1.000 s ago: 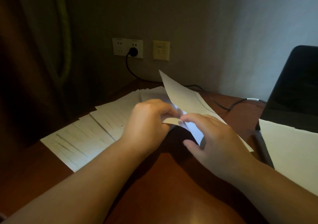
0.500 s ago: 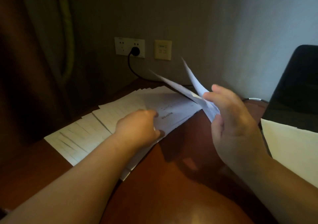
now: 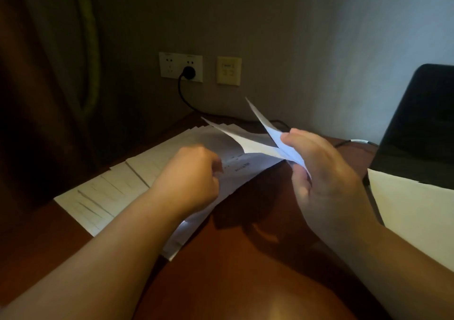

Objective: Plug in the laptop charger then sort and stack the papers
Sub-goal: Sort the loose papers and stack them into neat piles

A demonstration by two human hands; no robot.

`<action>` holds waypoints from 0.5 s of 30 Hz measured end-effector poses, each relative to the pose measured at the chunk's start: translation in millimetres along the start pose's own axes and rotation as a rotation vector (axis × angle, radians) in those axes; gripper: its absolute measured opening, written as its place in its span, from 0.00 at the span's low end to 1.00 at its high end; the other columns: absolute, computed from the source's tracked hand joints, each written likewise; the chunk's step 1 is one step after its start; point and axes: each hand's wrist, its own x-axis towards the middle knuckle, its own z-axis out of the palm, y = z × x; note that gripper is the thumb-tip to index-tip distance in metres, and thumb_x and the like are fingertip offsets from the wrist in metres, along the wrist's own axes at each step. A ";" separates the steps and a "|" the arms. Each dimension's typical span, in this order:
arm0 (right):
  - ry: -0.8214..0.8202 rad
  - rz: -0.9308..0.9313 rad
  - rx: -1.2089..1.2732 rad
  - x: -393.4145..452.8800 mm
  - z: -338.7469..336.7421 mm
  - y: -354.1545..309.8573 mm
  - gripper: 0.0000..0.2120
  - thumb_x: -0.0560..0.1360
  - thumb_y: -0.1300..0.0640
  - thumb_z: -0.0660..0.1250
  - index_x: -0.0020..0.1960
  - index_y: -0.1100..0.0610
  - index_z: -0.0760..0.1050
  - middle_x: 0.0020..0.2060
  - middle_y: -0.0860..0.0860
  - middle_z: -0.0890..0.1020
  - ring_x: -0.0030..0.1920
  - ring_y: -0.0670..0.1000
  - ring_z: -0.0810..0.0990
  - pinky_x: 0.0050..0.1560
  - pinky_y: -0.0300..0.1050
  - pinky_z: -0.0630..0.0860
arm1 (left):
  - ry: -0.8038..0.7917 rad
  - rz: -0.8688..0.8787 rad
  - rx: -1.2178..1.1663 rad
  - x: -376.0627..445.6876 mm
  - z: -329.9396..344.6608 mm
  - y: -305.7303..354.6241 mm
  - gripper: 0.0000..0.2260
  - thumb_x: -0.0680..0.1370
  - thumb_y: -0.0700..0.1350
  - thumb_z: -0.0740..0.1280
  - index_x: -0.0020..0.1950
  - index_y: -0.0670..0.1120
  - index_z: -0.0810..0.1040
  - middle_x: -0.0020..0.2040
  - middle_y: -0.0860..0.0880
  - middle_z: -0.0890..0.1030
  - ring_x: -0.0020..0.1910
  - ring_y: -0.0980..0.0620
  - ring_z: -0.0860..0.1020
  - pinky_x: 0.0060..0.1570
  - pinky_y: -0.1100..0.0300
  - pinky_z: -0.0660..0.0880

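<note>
1. Fanned spread of white printed papers (image 3: 118, 191) lies on the brown wooden counter (image 3: 245, 270), centre left of the frame.
2. White wall socket plate (image 3: 180, 67) with round black plug (image 3: 188, 72) sits upper centre, behind the papers.
3. Black open laptop (image 3: 417, 128) stands at right edge, a cream sheet (image 3: 412, 211) before it.

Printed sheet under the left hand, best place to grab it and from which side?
Take the printed sheet at its near-right edge, coming from the right over the bare desk. That edge lies free on the wood, while its left side overlaps the fanned papers and sits under the left hand. A thumb-over, fingers-under pinch probably works best.
</note>
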 end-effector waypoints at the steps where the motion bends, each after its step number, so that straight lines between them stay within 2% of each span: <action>1: 0.001 0.010 0.008 0.0 0.8 -1.0 0.30 0.72 0.70 0.71 0.71 0.55 0.68 0.67 0.56 0.75 0.67 0.50 0.74 0.68 0.29 0.62 | 0.063 0.027 -0.018 -0.8 0.1 0.5 0.12 0.79 0.41 0.65 0.57 0.53 0.82 0.55 0.54 0.79 0.50 0.58 0.75 0.46 0.67 0.71; 3: -0.005 0.075 0.032 0.1 2.4 -3.4 0.35 0.71 0.69 0.73 0.73 0.55 0.65 0.70 0.55 0.72 0.67 0.49 0.73 0.64 0.23 0.62 | 0.174 0.069 -0.060 -4.1 -1.9 4.5 0.11 0.80 0.43 0.66 0.59 0.53 0.83 0.55 0.56 0.80 0.47 0.62 0.72 0.42 0.75 0.66; 5: -0.003 0.145 0.031 0.7 3.6 -5.1 0.33 0.71 0.66 0.74 0.73 0.56 0.67 0.73 0.54 0.67 0.67 0.49 0.73 0.62 0.21 0.62 | 0.266 0.098 -0.113 -7.4 -4.3 8.7 0.11 0.80 0.44 0.67 0.60 0.52 0.83 0.55 0.54 0.82 0.47 0.60 0.75 0.44 0.75 0.68; 6: 0.005 0.148 0.017 0.7 4.0 -5.6 0.28 0.71 0.65 0.74 0.70 0.58 0.72 0.74 0.55 0.67 0.67 0.48 0.73 0.61 0.20 0.63 | 0.308 0.128 -0.136 -8.3 -5.0 10.9 0.10 0.79 0.44 0.69 0.59 0.51 0.84 0.54 0.53 0.84 0.49 0.56 0.79 0.48 0.70 0.73; 8: 0.008 0.115 -0.004 -0.4 4.8 -5.7 0.13 0.72 0.64 0.72 0.57 0.60 0.81 0.73 0.57 0.69 0.66 0.44 0.71 0.59 0.20 0.64 | 0.375 0.204 -0.186 -9.1 -4.0 14.4 0.07 0.77 0.45 0.71 0.54 0.49 0.86 0.50 0.49 0.86 0.50 0.49 0.82 0.50 0.52 0.80; 10: -0.033 0.115 0.008 -2.6 6.1 -5.4 0.09 0.74 0.63 0.70 0.53 0.59 0.83 0.71 0.55 0.73 0.67 0.45 0.72 0.61 0.27 0.67 | 0.386 0.267 -0.200 -10.0 -0.6 17.4 0.10 0.76 0.49 0.69 0.51 0.48 0.87 0.46 0.48 0.85 0.47 0.48 0.82 0.45 0.47 0.81; 13: -0.148 0.166 0.078 -4.2 6.2 -7.6 0.11 0.76 0.59 0.68 0.58 0.54 0.83 0.68 0.50 0.76 0.67 0.47 0.73 0.63 0.40 0.73 | 0.425 0.341 -0.233 -12.3 5.0 22.1 0.07 0.76 0.48 0.71 0.51 0.50 0.87 0.43 0.50 0.84 0.42 0.51 0.80 0.36 0.50 0.81; 15: -0.215 0.191 0.085 -4.1 6.3 -7.6 0.13 0.74 0.58 0.71 0.58 0.52 0.82 0.68 0.50 0.75 0.68 0.50 0.73 0.65 0.39 0.68 | 0.444 0.374 -0.297 -14.7 6.7 26.2 0.08 0.78 0.51 0.69 0.51 0.51 0.87 0.43 0.52 0.85 0.41 0.53 0.81 0.36 0.52 0.81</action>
